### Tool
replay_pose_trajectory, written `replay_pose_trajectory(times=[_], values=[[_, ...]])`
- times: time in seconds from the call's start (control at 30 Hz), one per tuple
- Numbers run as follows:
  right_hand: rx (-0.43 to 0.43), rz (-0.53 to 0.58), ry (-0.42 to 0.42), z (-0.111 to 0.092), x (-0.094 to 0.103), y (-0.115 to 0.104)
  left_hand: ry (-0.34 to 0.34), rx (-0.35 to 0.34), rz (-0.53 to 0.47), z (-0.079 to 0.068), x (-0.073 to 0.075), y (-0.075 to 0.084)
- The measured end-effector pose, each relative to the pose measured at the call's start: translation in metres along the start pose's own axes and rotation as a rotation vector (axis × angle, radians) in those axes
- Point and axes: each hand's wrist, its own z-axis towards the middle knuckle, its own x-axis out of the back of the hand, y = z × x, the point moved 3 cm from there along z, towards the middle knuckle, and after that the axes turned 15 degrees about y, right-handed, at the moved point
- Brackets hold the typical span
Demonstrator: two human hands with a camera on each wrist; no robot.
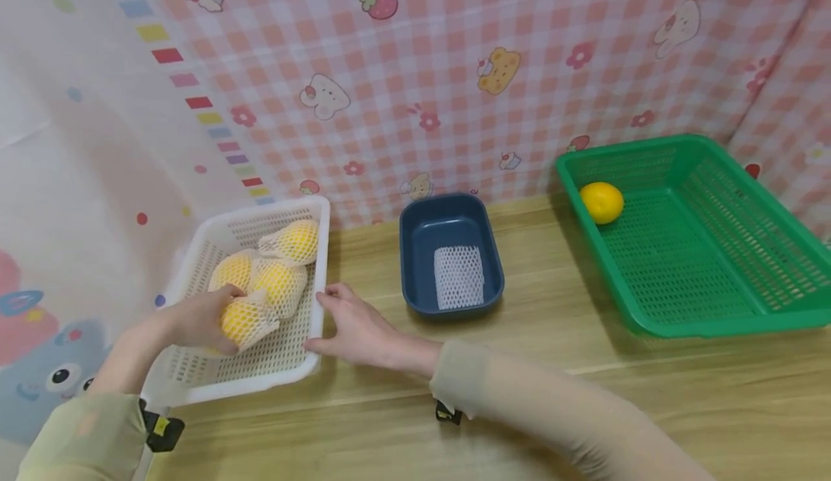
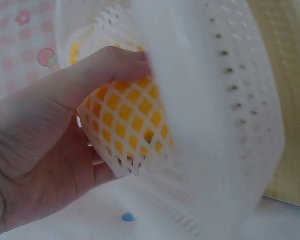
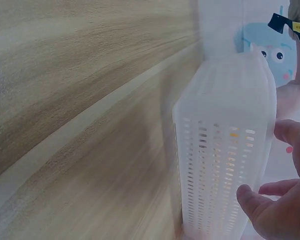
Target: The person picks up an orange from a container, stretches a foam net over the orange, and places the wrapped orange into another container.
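Observation:
In the head view, my left hand (image 1: 198, 320) reaches into a white slotted basket (image 1: 322, 261) and grips a yellow fruit (image 1: 242, 322) wrapped in a white foam net. The left wrist view shows the thumb over the netted fruit (image 2: 135, 112) and the fingers around its far side. Several more netted yellow fruits (image 1: 279, 279) lie beside it in the basket. My right hand (image 1: 360, 329) is at the basket's right side, its fingers relaxed and spread. Seen from the right wrist, the fingertips (image 3: 247, 197) touch the basket's wall and rim.
A dark blue tray (image 1: 405, 279) holding an empty white foam net (image 1: 459, 277) stands in the middle of the wooden table (image 1: 519, 337). To the right, a green basket (image 1: 600, 272) holds one bare yellow fruit (image 1: 601, 203). A pink checked cloth (image 1: 402, 149) hangs behind.

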Motion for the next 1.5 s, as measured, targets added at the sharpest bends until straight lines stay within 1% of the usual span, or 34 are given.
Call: replay_pose_trajectory(times=[0.17, 0.27, 0.47, 0.6, 0.73, 0.87, 0.97, 1.03, 1.13, 1.23, 1.33, 1.5], values=[[0.005, -0.001, -0.001, -0.001, -0.001, 0.000, 0.017, -0.030, -0.030, -0.004, -0.010, -0.008], [0.010, -0.010, 0.005, -0.001, -0.001, 0.000, 0.032, -0.037, -0.024, -0.004, -0.015, -0.009], [0.021, -0.026, 0.008, 0.000, -0.003, 0.002, 0.083, -0.038, -0.018, -0.006, -0.027, -0.009], [0.034, -0.043, 0.004, 0.000, -0.004, 0.003, 0.095, -0.036, -0.024, -0.009, -0.030, -0.010], [0.058, -0.089, -0.012, -0.001, -0.001, 0.004, 0.098, -0.039, -0.034, -0.012, -0.028, -0.009], [0.102, -0.164, -0.028, -0.001, 0.004, 0.004, 0.149, -0.040, -0.035, -0.016, -0.023, -0.007], [0.132, -0.193, -0.041, -0.002, 0.010, 0.003, 0.182, -0.010, -0.040, -0.018, -0.016, -0.006], [0.146, -0.195, -0.051, -0.003, 0.014, 0.004, 0.190, 0.018, -0.050, -0.019, -0.012, -0.006], [0.168, -0.195, -0.058, -0.005, 0.023, 0.004, 0.213, 0.051, -0.072, -0.020, -0.007, -0.001], [0.180, -0.199, -0.059, -0.007, 0.037, 0.005, 0.285, 0.068, -0.090, -0.019, -0.003, 0.010], [0.202, -0.226, -0.061, -0.009, 0.053, 0.008, 0.384, 0.075, -0.118, -0.019, 0.000, 0.027], [0.250, -0.273, -0.025, -0.015, 0.086, 0.018, 0.574, 0.038, -0.161, -0.018, 0.010, 0.059]])
